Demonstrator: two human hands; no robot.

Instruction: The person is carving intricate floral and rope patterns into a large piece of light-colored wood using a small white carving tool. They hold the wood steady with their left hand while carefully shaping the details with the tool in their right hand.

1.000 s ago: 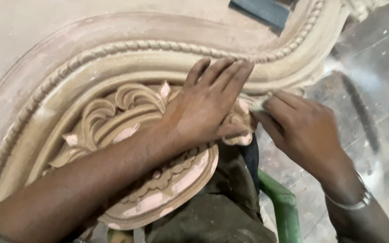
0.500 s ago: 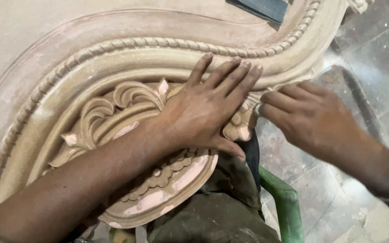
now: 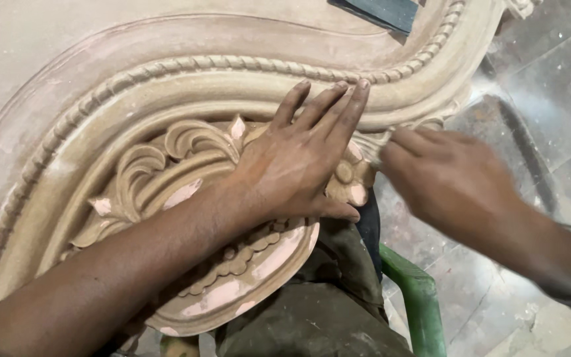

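Since earlier, our right hand (image 3: 451,182) slid along carved wooden panel (image 3: 186,99) edge, curled, perhaps pinching sandpaper; left hand (image 3: 299,165) flat, empty, steadying.

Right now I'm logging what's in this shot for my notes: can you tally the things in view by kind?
Hands: 2, the left hand flat on the carving, the right hand blurred at its edge
Carved wooden panel: 1
Green chair arm: 1
Dark flat piece at the top edge: 1
Total: 5

head-worn view, looking steeply down, close over carved panel (image 3: 166,86)
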